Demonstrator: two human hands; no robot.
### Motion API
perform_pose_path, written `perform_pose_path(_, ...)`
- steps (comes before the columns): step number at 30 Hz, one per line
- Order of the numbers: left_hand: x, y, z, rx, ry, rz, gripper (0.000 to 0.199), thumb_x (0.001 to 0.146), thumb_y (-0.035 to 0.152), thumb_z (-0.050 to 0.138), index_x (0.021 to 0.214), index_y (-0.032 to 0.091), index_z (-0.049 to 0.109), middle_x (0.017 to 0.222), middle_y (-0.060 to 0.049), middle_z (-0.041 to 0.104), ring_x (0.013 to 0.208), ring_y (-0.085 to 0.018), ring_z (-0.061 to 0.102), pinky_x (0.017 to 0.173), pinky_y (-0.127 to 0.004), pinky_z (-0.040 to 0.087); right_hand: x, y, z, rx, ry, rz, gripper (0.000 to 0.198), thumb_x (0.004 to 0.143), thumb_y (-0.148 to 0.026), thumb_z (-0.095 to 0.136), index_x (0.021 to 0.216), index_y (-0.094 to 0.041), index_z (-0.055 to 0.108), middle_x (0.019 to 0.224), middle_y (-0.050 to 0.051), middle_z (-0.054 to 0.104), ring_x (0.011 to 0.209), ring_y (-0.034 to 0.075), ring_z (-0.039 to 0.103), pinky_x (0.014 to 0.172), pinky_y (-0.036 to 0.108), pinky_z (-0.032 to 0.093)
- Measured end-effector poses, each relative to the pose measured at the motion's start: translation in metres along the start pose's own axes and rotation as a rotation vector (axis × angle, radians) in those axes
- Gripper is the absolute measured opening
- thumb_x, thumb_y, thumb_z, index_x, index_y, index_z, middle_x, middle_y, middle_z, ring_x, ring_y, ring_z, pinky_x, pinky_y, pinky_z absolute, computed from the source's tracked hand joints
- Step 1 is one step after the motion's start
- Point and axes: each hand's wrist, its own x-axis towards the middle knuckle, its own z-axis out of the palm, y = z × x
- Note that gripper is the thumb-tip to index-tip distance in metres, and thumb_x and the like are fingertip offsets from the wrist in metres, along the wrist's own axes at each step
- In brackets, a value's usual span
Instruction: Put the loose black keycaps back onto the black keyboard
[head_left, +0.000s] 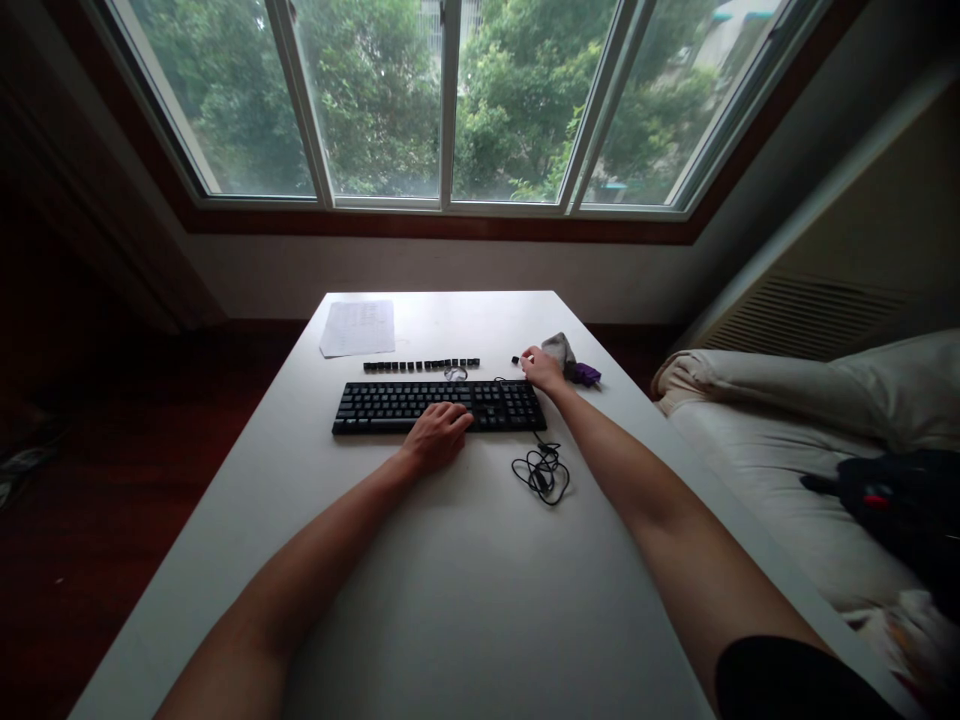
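Note:
A black full-size keyboard [390, 405] lies across the white table. My left hand [439, 432] rests on its front edge, palm down, fingers stretched loosely over the keys right of the middle; it grips nothing I can see. Beyond the keyboard's back right corner is my right hand [543, 368], its fingers bent and slightly apart. Just left of those fingertips sits a small black keycap [515, 360], seemingly not gripped. Several black keycaps [411, 366] stand in a row behind the keyboard. A thin wire loop tool [455, 373] lies between that row and the keyboard.
A grey cloth item [557, 350] and a purple item [585, 375] lie by my right hand. The coiled black cable [541, 474] is in front of the keyboard. A paper sheet [358, 327] lies at the back left. A pale sofa [765, 460] stands right of the table.

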Motion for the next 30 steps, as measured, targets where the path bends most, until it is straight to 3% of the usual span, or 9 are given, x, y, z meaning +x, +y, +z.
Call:
perform_pose_path(8, 0.001, -0.004, 0.001, -0.002, -0.012, -0.001, 0.034, 0.091, 0.018, 0.050, 0.124, 0.021, 0.059, 0.127, -0.010, 0.060, 0.116, -0.026, 0.052, 0.101, -0.045, 0.043, 0.025, -0.007, 0.013, -0.121, -0.004, -0.030, 0.032, 0.086, -0.032, 0.063, 0.117, -0.024, 0.065, 0.116, 0.010, 0.063, 0.095, 0.023, 0.060, 0.080, 0.032, 0.048)
perform_pose_path(15, 0.002, -0.004, 0.001, -0.013, -0.027, -0.009, 0.036, 0.091, 0.018, 0.050, 0.125, 0.022, 0.059, 0.128, -0.011, 0.059, 0.118, -0.027, 0.052, 0.102, -0.045, 0.042, 0.027, -0.009, 0.008, -0.076, -0.037, -0.075, 0.023, 0.082, -0.027, 0.064, 0.103, -0.020, 0.069, 0.104, 0.008, 0.069, 0.094, 0.021, 0.062, 0.080, 0.030, 0.047)
perform_pose_path(25, 0.001, -0.004, 0.001, -0.009, -0.020, 0.004, 0.034, 0.092, 0.019, 0.049, 0.124, 0.022, 0.059, 0.127, -0.010, 0.059, 0.116, -0.027, 0.052, 0.102, -0.045, 0.042, -0.029, -0.010, -0.005, 0.339, 0.057, -0.237, 0.025, 0.081, -0.033, 0.062, 0.103, -0.020, 0.060, 0.086, 0.003, 0.068, 0.074, 0.016, 0.061, 0.073, 0.028, 0.048)
perform_pose_path(30, 0.001, -0.003, 0.000, -0.011, -0.014, -0.002, 0.035, 0.091, 0.018, 0.050, 0.125, 0.023, 0.059, 0.127, -0.010, 0.059, 0.117, -0.027, 0.052, 0.101, -0.045, 0.042, -0.057, -0.005, -0.019, 0.386, 0.099, -0.305, 0.022, 0.081, -0.033, 0.061, 0.099, -0.021, 0.057, 0.084, 0.003, 0.065, 0.073, 0.017, 0.058, 0.072, 0.029, 0.048)
